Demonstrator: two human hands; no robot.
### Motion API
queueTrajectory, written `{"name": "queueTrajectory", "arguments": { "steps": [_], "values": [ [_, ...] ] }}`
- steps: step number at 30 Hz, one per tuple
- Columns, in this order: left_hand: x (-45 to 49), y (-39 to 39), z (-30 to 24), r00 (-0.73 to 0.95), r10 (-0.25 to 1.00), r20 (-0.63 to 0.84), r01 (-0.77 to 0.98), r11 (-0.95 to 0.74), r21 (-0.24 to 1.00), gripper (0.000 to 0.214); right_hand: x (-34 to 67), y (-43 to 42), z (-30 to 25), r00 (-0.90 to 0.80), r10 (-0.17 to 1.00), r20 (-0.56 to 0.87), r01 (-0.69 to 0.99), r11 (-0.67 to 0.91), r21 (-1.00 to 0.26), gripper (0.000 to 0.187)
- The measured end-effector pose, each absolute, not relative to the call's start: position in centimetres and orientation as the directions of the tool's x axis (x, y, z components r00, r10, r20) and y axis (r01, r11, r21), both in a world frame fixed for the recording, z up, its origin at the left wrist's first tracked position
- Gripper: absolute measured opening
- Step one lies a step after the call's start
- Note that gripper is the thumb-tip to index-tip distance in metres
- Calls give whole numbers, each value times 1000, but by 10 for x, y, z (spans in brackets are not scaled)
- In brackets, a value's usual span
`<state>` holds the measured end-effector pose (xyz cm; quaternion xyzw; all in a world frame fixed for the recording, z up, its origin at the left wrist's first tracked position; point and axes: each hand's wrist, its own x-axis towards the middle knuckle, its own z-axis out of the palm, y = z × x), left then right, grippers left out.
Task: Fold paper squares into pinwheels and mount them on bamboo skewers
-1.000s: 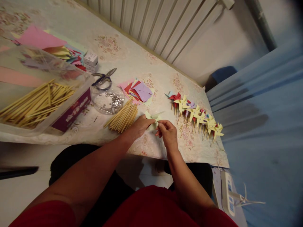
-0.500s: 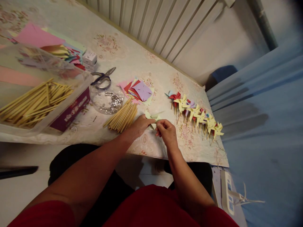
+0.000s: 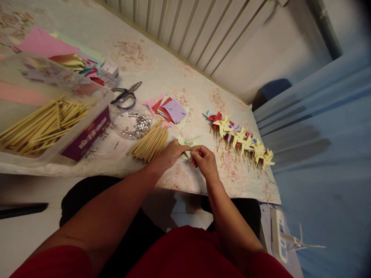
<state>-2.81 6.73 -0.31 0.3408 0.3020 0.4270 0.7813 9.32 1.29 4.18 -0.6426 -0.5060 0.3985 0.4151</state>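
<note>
Table (image 3: 162, 65) under a flowered cloth, seen from the head camera. At the left, a clear plastic box (image 3: 79, 125) bears a purple label (image 3: 88, 135) with a row of large pale characters, too blurred to read. Small white boxes (image 3: 109, 69), stacked beyond it, show dark print too fine to make out. Centrally, a folded piece of pale green paper (image 3: 182, 141) lies between the two hands, close to the near edge of the table. The left hand (image 3: 171, 153) is closed on the left side of the paper, thumb laid across it, so that the folded points project past the fingertips; the right hand (image 3: 205, 160) has its thumb and forefinger pinched together at the right side of the same paper, the other fingers curled. Whether the paper touches the cloth cannot be told. Just left of the left hand, thin sticks (image 3: 149, 143) lie in a loose fan beside a clear round dish (image 3: 116, 123) of shiny metal pieces (image 3: 142, 121); scissors (image 3: 127, 93) rest just behind the dish. Beyond the hands is a pile of coloured paper (image 3: 175, 112). Well to the right of the right hand, finished pinwheels (image 3: 239, 137), many of them yellow, form an overlapping slanting row.
</note>
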Motion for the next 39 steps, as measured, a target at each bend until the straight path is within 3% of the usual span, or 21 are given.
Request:
{"name": "queueTrajectory", "arguments": {
  "steps": [16,21,35,39],
  "values": [
    [-27,63,-3,541,835,-100,-488,409,771,14,85,16,34,372,928,12,419,-156,-894,12],
    [-30,64,-1,532,833,-149,-414,410,813,11,87,18,30,374,927,4,445,-176,-878,11],
    [-27,67,-3,554,827,-90,-481,407,777,9,87,18,33,282,959,-25,387,-138,-912,17],
    [-26,67,-2,571,808,-148,-440,453,775,11,89,18,31,292,956,-3,393,-123,-911,16]
  ]
}}
